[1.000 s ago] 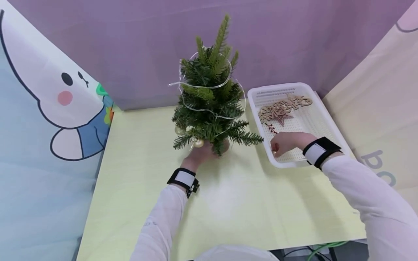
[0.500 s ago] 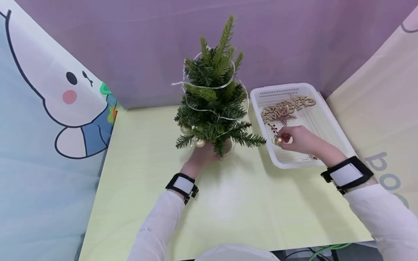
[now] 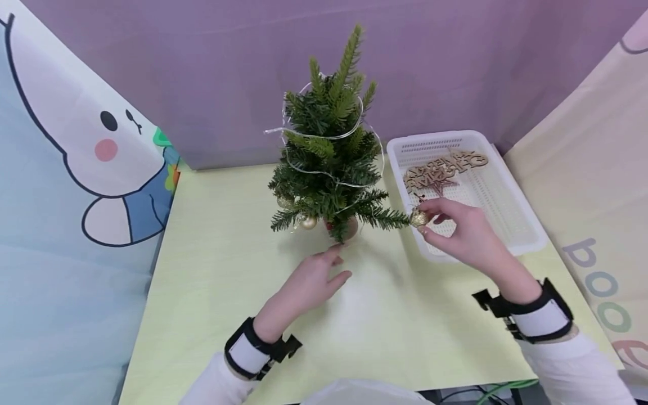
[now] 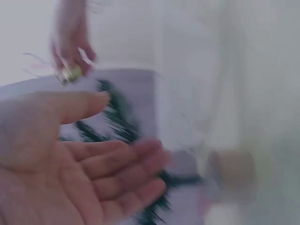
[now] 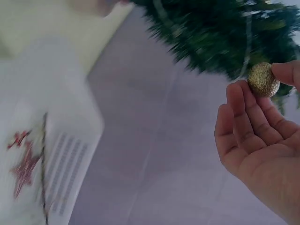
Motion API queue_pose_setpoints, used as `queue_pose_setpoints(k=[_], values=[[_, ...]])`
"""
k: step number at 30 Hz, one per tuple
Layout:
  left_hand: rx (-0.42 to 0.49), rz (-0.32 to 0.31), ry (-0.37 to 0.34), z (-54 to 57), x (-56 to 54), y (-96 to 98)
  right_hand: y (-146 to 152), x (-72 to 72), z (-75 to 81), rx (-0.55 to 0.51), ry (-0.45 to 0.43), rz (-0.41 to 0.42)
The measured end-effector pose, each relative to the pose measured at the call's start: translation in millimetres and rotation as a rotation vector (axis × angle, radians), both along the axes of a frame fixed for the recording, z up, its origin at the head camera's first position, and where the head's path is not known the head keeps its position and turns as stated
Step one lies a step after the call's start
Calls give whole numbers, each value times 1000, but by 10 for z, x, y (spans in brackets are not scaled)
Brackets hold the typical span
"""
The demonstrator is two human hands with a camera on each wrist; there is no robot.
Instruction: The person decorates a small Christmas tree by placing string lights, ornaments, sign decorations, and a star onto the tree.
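Observation:
A small artificial Christmas tree (image 3: 329, 157) stands upright on the table, wound with a clear light string (image 3: 324, 136). Between thumb and fingers, my right hand (image 3: 468, 236) pinches a glittery gold bauble (image 3: 418, 218) at the tip of the tree's lower right branch; the right wrist view shows the same bauble (image 5: 263, 80) at the fingertips. My left hand (image 3: 314, 281) is in front of the tree's base (image 3: 348, 229) with fingers extended and nothing held. In the left wrist view its palm (image 4: 56, 173) faces the camera. A pearly gold bauble (image 3: 308, 223) hangs low on the tree.
A white plastic basket (image 3: 526, 225) sits right of the tree. In it lie wooden lettering cutouts (image 3: 445, 167), a reddish star (image 3: 440, 187) and a red berry sprig (image 3: 420, 197). A purple curtain (image 3: 228, 84) closes off the back. Green cables (image 3: 511, 385) show below the table's front edge.
My right hand has lifted the gold bauble out of the basket and brought it left to the branch tip. My left hand has let go of the tree's base and drawn back toward me.

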State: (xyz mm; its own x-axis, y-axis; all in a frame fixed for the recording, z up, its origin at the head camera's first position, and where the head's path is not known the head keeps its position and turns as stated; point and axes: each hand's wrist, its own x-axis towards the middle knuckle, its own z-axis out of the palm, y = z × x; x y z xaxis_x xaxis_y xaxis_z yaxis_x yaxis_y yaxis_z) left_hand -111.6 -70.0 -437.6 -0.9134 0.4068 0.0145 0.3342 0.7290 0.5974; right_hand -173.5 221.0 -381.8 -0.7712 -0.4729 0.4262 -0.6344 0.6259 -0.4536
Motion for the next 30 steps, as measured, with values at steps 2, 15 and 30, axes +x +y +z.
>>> queue_pose_setpoints(k=[2, 15, 30], values=[[175, 19, -16, 119, 71, 37, -115, 84, 29, -41, 12, 10], [1009, 74, -114, 341, 151, 226, -694, 467, -36, -252, 87, 195], [1027, 299, -70, 371, 178, 246, -744, 452, -342, -246, 114, 150]])
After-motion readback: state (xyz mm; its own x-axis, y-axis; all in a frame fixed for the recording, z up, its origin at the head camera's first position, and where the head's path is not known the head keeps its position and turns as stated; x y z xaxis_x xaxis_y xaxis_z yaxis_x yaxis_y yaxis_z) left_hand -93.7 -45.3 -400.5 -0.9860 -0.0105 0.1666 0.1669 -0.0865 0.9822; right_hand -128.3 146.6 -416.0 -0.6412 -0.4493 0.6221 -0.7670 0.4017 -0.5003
